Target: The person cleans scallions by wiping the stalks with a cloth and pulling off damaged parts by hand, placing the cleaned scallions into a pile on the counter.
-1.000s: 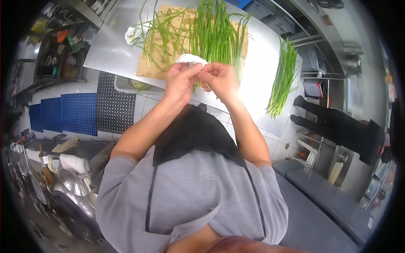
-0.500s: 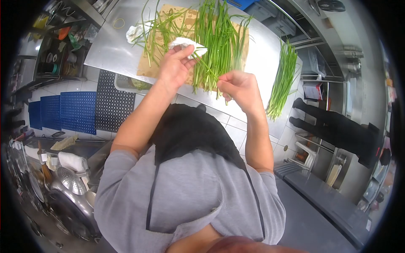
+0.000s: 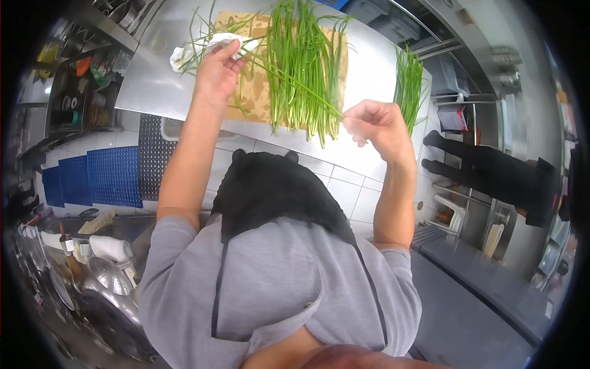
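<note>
Green stalks slant from right grip (pinching their ends) to left grip, pinching white cloth.

On the tabletop before me lies the board, one bunch along its right half. A second bunch lies farther right. My left hand is over the board's left edge; my right hand, nearer, right of the board.
</note>
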A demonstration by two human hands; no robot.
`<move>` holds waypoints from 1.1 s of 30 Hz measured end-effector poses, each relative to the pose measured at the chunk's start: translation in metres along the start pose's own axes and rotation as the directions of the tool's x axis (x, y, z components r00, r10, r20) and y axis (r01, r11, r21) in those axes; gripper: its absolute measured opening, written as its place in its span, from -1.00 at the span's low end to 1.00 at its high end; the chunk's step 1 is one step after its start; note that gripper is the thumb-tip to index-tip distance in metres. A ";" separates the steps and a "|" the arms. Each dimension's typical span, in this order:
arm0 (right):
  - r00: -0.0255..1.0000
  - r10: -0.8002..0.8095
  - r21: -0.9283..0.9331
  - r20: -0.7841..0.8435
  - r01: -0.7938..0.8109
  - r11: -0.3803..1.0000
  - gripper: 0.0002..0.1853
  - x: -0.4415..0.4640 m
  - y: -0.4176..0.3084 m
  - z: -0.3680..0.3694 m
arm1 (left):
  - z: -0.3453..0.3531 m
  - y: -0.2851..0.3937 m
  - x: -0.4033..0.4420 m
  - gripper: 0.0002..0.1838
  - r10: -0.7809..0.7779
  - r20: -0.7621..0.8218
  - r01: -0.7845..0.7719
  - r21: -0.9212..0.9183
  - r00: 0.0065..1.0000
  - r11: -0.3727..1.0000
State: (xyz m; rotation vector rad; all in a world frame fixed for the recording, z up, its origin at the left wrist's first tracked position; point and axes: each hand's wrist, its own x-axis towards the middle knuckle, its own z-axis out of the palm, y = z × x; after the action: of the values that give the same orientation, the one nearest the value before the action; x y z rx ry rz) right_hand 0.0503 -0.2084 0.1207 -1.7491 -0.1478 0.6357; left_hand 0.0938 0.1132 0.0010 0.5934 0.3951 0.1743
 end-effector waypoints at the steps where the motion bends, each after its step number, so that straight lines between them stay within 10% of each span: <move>1: 1.000 0.002 -0.004 0.001 -0.002 1.000 -0.94 -0.002 -0.001 -0.003 | -0.002 0.001 0.005 -0.79 0.012 -0.021 -0.012 -0.006 1.000 1.000; 21: 0.975 -0.047 0.024 -0.216 0.053 0.998 -0.93 -0.059 0.005 -0.086 | -0.124 0.050 0.127 -0.81 0.084 0.034 -0.075 -0.203 0.996 0.976; 30: 0.642 -0.309 0.147 -0.702 0.554 0.819 -0.86 -0.082 0.027 -0.171 | -0.087 0.063 0.072 -0.88 0.044 0.084 -0.024 -0.218 0.996 0.976; 33: 0.618 -0.174 0.148 -0.767 0.434 0.889 -0.82 -0.058 0.080 -0.189 | -0.086 0.052 0.067 -0.86 0.062 0.111 -0.040 -0.196 0.992 0.980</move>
State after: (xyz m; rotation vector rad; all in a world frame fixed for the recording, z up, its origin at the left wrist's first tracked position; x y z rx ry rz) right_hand 0.0752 -0.4187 0.0927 -1.4787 0.2169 -0.3372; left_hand 0.1165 0.2179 -0.0550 0.4197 0.2467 0.2236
